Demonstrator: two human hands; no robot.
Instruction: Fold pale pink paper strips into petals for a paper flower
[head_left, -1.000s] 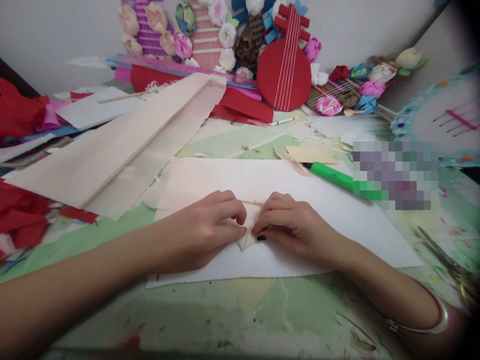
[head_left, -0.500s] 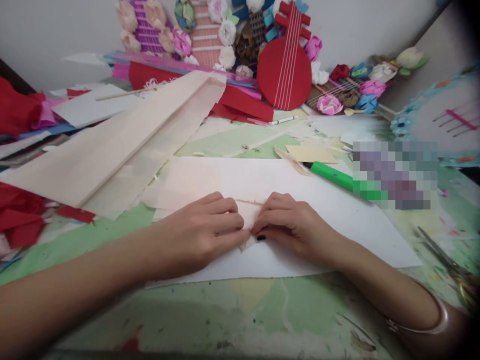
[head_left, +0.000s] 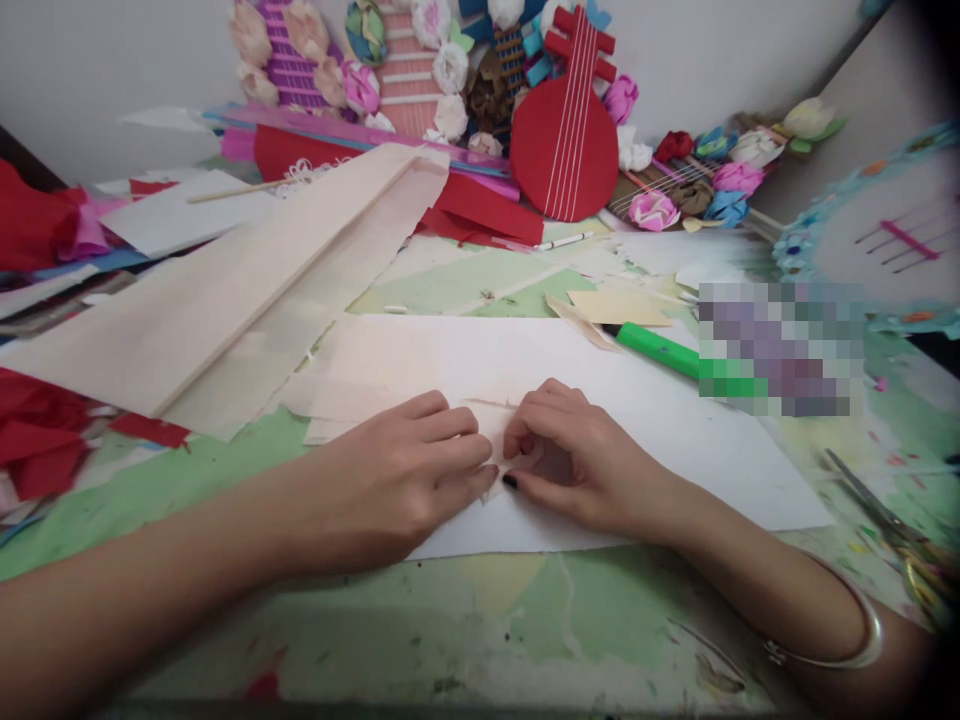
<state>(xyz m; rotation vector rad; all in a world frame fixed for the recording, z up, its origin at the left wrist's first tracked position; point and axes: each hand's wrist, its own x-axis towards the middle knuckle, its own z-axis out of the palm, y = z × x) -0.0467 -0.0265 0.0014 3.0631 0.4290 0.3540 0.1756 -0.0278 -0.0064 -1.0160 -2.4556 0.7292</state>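
A small piece of pale pink crepe paper [head_left: 491,489] lies between my hands over a large white sheet [head_left: 637,460], mostly hidden by my fingers. My left hand [head_left: 420,470] is closed on it, fingers bent and thumb pressed near its lower edge. Opposite, my right hand [head_left: 577,455] curves beside the same piece, with a gap between its dark-nailed thumb and curled fingers. It appears to hold nothing, though its fingertips nearly touch the paper. Just beyond the hands, a thin torn edge of pale paper [head_left: 487,402] shows on the sheet.
A long folded strip of cream crepe paper [head_left: 247,270] spans the left. Beyond the sheet lies a green-handled cutter [head_left: 660,350]; scissors [head_left: 892,530] rest at right. Paper-flower crafts and a red lute-shaped piece [head_left: 564,150] lean on the wall. Red scraps [head_left: 45,440] lie left.
My right thumb and fingers have parted from their pinch, leaving a visible gap. The left hand keeps its place on the paper. The view has shifted very slightly.
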